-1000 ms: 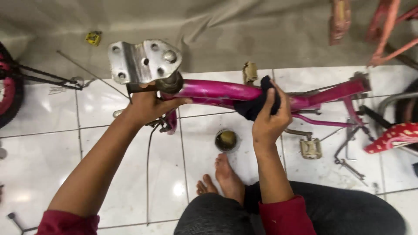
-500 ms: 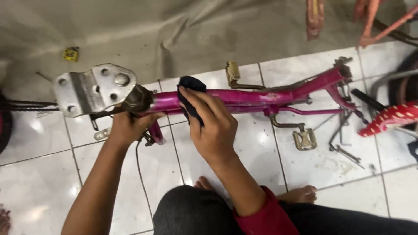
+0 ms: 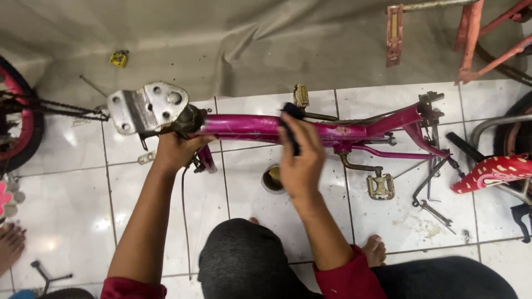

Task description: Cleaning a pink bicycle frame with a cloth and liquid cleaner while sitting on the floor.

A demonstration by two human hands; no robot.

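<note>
The right hand (image 3: 301, 160) is closed over a dark cloth (image 3: 290, 123), pressing it against the top tube of the pink bicycle frame (image 3: 244, 126), about midway along the tube. The left hand (image 3: 176, 149) grips the frame from below, just beside the grey metal plate (image 3: 146, 106) at its end, and steadies it above the white tiled floor (image 3: 66, 182). To wipe well, I judge the left hand should hold the frame firmly so it cannot roll, while the right keeps the cloth wrapped around the tube and works in long, even strokes, turning to a clean patch as grime builds up. Counting outward: 2 hands at work, 1 cloth, 1 pink frame, 1 metal plate. 2 pedals show, 1 (image 3: 301, 95) behind the tube and 1 (image 3: 380, 186) on its crank below it. 1 small round tin (image 3: 271, 178) sits on the tiles under the frame. 1 spotted red seat (image 3: 493, 170) lies to the right, 1 wheel (image 3: 16, 119) with a chain to the left, and 1 small yellow object (image 3: 119, 57) rests on the grey sheet (image 3: 249, 44) beyond.
</note>
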